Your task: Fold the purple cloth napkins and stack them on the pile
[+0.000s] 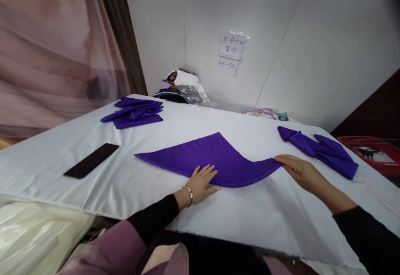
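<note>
Closest in is a pink-purple lap and two black sleeves, reaching over a table [250,221] covered in white cloth. The left hand [201,181], with a silver bracelet [189,192] on the wrist, lies flat and open, palm down on the near edge of a purple cloth [215,156]. It's just pressing, not gripping anything. The right hand [300,170] is stretched out too, fingertips on the cloth's right-hand corner. Looks open to me, with no pinch I can make out.

The cloth sits mid-table, spread into a rough triangle with its peak pointing at the far wall and a long tip running off to the left. My read is that this is the smoothing bit of a fold: one fold made, both hands flattening it down. Any further fold would need that right corner actually pinched and lifted while the left palm keeps the near edge pinned so nothing slides.

Other stuff around:
- a stack of folded purple cloths [134,113] at the far left
- a looser purple pile [318,148] just beyond the right hand
- a dark phone [91,160] lying flat, well left of the cloth
- a red crate [371,152] off the right end of the table
- a handwritten note [233,46] taped to the wall
</note>
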A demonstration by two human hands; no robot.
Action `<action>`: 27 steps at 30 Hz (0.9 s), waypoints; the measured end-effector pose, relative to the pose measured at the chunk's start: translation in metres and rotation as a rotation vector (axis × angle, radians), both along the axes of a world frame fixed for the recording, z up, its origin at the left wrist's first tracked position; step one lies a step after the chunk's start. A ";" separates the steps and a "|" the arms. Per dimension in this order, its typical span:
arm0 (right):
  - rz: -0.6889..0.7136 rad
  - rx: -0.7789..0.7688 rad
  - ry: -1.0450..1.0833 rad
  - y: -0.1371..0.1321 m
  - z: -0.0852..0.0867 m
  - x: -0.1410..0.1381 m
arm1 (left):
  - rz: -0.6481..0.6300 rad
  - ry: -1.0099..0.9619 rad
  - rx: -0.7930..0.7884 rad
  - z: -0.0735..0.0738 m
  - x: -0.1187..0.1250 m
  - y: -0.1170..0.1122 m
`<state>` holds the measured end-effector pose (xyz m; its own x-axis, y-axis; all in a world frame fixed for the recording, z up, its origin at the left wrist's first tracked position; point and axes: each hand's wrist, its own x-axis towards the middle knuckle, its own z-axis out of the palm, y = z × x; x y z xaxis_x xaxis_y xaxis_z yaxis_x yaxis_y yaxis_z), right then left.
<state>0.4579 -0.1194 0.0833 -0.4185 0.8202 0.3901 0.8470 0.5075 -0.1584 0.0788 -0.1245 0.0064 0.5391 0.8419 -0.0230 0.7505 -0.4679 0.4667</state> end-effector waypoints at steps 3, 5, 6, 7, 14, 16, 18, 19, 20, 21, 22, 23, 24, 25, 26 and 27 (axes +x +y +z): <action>0.141 -0.030 -0.006 0.029 0.039 -0.041 | 0.011 -0.199 -0.015 0.016 0.013 -0.001; 0.238 -0.090 -0.023 0.047 0.060 -0.074 | 0.051 -0.365 -0.054 0.029 0.021 0.001; 0.276 -0.132 -0.039 0.055 0.069 -0.092 | 0.088 -0.452 -0.088 0.035 0.024 0.003; 0.314 -0.174 -0.063 0.062 0.077 -0.110 | 0.130 -0.541 -0.127 0.041 0.027 0.005; 0.556 -0.362 -0.142 0.096 0.084 -0.221 | 0.380 -1.086 -0.355 0.059 0.022 0.030; 0.589 -0.419 -0.116 0.102 0.077 -0.243 | 0.536 -1.189 -0.423 0.057 0.012 0.035; 0.618 -0.488 -0.056 0.109 0.068 -0.259 | 0.647 -1.280 -0.473 0.054 0.000 0.037; 0.626 -0.520 -0.014 0.113 0.063 -0.265 | 0.682 -1.304 -0.485 0.052 -0.007 0.036; 0.623 -0.545 0.031 0.119 0.058 -0.268 | 0.705 -1.314 -0.493 0.050 -0.014 0.035; 0.605 -0.559 0.073 0.125 0.052 -0.269 | 0.724 -1.317 -0.503 0.048 -0.022 0.034; 0.571 -0.567 0.108 0.134 0.045 -0.269 | 0.743 -1.321 -0.514 0.046 -0.030 0.032; 0.521 -0.571 0.132 0.143 0.037 -0.266 | 0.762 -1.323 -0.522 0.044 -0.038 0.031; 0.465 -0.575 0.145 0.153 0.028 -0.261 | 0.781 -1.323 -0.525 0.042 -0.046 0.030; 0.411 -0.583 0.153 0.164 0.019 -0.254 | 0.801 -1.322 -0.525 0.040 -0.054 0.029; 0.362 -0.594 0.166 0.174 0.009 -0.245 | 0.819 -1.320 -0.522 0.038 -0.063 0.028; 0.324 -0.609 0.179 0.183 0.000 -0.236 | 0.837 -1.319 -0.518 0.036 -0.071 0.028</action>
